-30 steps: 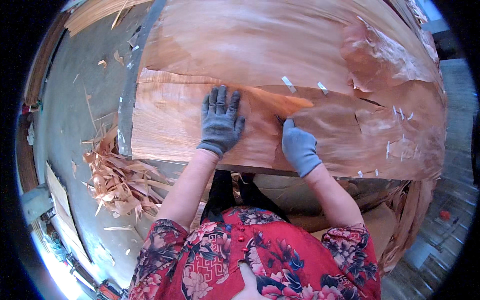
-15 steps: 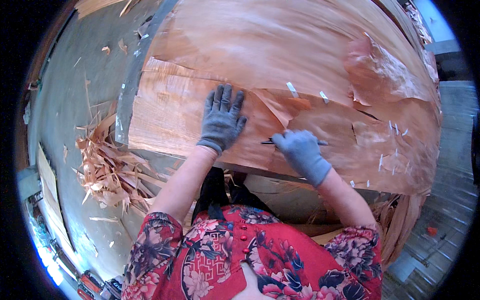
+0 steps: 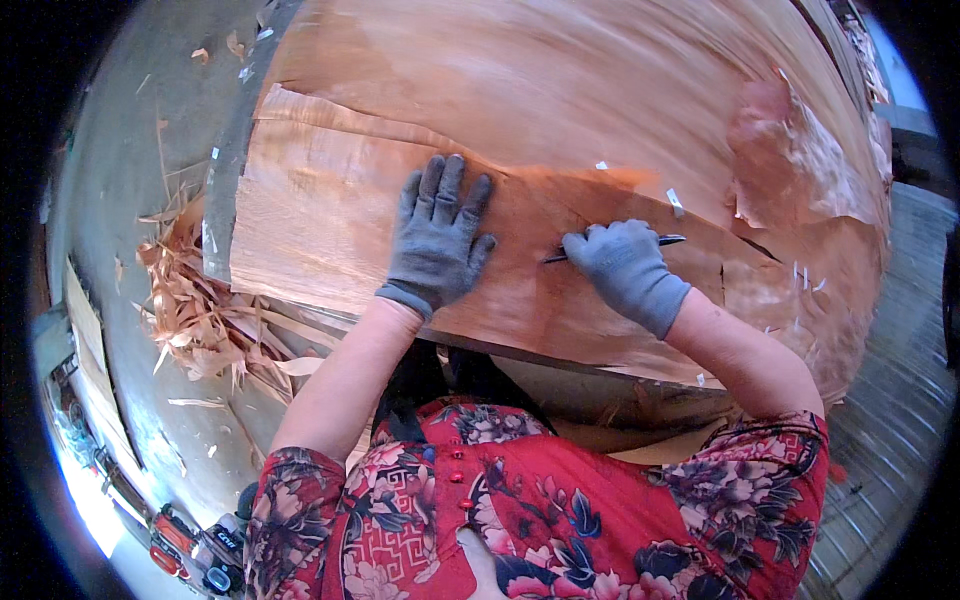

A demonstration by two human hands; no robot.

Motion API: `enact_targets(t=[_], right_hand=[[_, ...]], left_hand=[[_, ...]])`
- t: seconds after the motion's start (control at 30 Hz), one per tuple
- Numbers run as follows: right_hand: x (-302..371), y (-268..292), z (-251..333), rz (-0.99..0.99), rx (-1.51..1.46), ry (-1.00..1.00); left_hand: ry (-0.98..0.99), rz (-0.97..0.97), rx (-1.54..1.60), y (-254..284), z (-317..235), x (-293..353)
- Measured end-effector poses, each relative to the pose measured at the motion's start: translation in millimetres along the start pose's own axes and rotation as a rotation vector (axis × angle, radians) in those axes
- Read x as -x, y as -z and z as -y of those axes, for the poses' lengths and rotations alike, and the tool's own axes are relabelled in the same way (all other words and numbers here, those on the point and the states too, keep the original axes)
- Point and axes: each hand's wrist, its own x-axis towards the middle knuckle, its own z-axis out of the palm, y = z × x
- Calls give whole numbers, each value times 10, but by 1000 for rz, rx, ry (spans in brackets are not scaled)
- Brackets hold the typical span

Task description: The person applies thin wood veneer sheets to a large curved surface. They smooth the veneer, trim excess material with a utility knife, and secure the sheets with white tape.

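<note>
My left hand (image 3: 437,235), in a grey glove, lies flat with fingers stretched on a pale, grainy wood veneer sheet (image 3: 310,200). To its right, my right hand (image 3: 625,265), also gloved in grey, is closed around a slim dark knife-like tool (image 3: 672,240). The tool lies nearly level, its thin end pointing left, close over the veneer. Between and beyond the hands, an orange-brown part of the veneer (image 3: 560,190) overlaps the larger sheet (image 3: 450,60) behind it. Small white tape pieces (image 3: 674,202) dot the sheet to the right.
A crumpled reddish veneer piece (image 3: 770,130) lies at the far right. Veneer scraps (image 3: 205,320) are heaped on the floor at left. Ribbed grey flooring (image 3: 880,400) runs along the right, and red-and-black equipment (image 3: 195,545) stands at lower left.
The folded flap between my hands now lies spread flat, its orange edge reaching farther right and partly covering a tape piece. My right hand has moved up and right with the tool; the view has shifted.
</note>
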Motion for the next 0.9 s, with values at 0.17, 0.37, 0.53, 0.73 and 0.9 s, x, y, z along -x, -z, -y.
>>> enact_targets(t=[0.17, 0.37, 0.53, 0.73, 0.9], right_hand=[[241, -51, -241, 64, 29, -98], [618, -331, -408, -154, 66, -164], [674, -308, 692, -186, -467, -365], [200, -361, 1391, -164, -597, -640], [18, -355, 1497, -118, -422, -757]], left_hand=[[-14, 5, -22, 2, -6, -16], [-46, -30, -49, 16, 1, -26], [-32, -31, -94, -21, 19, -4], [-46, -74, -78, -50, 7, -2], [-49, -99, -54, -109, 21, 5]])
